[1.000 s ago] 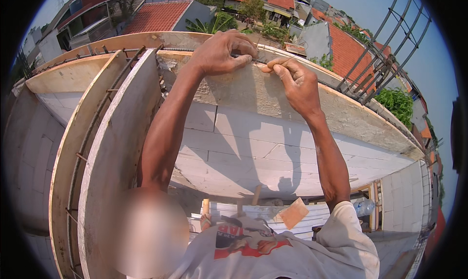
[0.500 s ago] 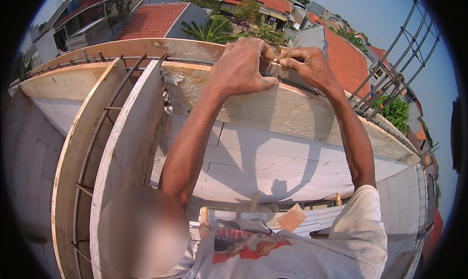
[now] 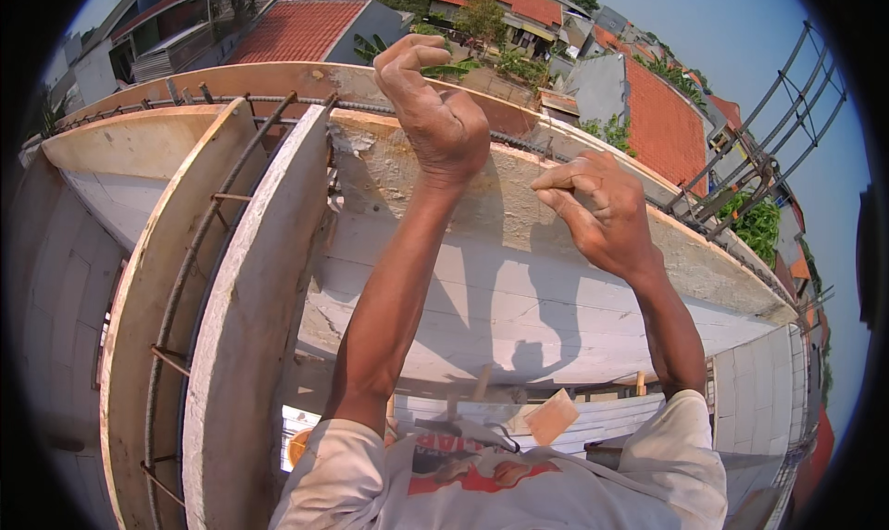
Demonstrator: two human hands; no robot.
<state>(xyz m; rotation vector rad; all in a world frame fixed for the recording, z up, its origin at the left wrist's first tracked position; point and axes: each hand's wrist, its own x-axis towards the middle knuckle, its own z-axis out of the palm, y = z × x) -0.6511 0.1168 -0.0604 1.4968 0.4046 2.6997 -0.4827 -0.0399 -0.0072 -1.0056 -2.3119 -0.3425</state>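
Observation:
My left hand (image 3: 433,113) is raised above the top edge of a plywood formwork board (image 3: 370,160). Its fingers are curled and closed; anything inside them is hidden. Lower and to the right, my right hand (image 3: 600,211) is in front of the same board, thumb and fingertips pinched together. Whatever that pinch holds, if anything, is too small to make out. Behind the board's upper edge runs a ribbed steel bar (image 3: 520,145), nearest to both hands. Both hands are apart from each other, their shadows falling on the pale block wall (image 3: 435,294) below.
At left, two upright boards (image 3: 243,289) flank a tied rebar cage (image 3: 176,289). A rebar column (image 3: 787,104) sticks up at the right. A small tan wooden piece (image 3: 553,417) is below, near my shirt. Red-tiled roofs (image 3: 662,113) lie beyond the wall.
My hands were together at the bar along the board's top. They have parted: the left has moved up and slightly left, the right down toward me.

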